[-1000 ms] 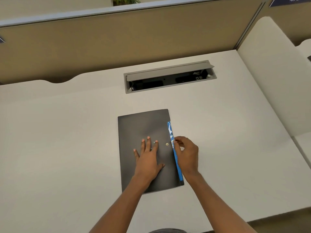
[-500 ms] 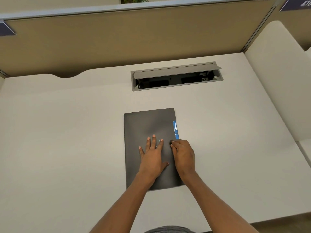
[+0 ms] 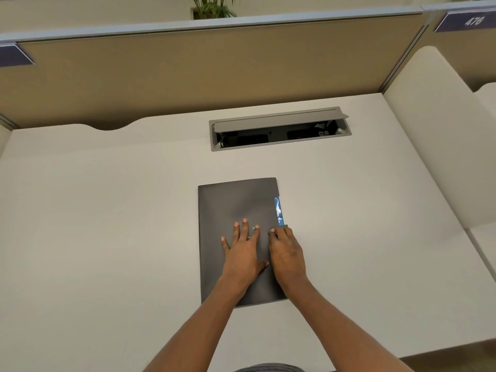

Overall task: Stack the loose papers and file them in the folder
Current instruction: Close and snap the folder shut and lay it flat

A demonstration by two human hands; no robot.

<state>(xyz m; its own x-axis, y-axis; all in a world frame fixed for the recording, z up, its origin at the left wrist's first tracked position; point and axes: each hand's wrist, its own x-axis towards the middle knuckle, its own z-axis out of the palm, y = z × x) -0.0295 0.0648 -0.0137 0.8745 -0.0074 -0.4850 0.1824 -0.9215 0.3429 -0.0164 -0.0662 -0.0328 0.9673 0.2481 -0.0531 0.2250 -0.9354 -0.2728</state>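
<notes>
A dark grey folder [image 3: 230, 208] lies closed and flat on the white desk [image 3: 107, 224], in front of me. A strip of blue printed paper [image 3: 279, 212] shows along its right edge. My left hand [image 3: 243, 251] lies flat on the folder's cover with fingers spread. Beside it, my right hand [image 3: 287, 251] rests on the folder's right edge, fingertips pressing down on a small flap just below the blue strip. What lies under the cover is hidden.
An open grey cable tray [image 3: 279, 130] is sunk into the desk behind the folder. A tan partition [image 3: 188, 71] closes off the back, and a cream side panel [image 3: 440, 135] stands on the right. A plant [image 3: 212, 6] sits beyond the partition.
My right hand moved from pinching the blue edge to pressing down on the folder's right edge, covering the snap. Less of the blue strip shows. My left hand stays flat.
</notes>
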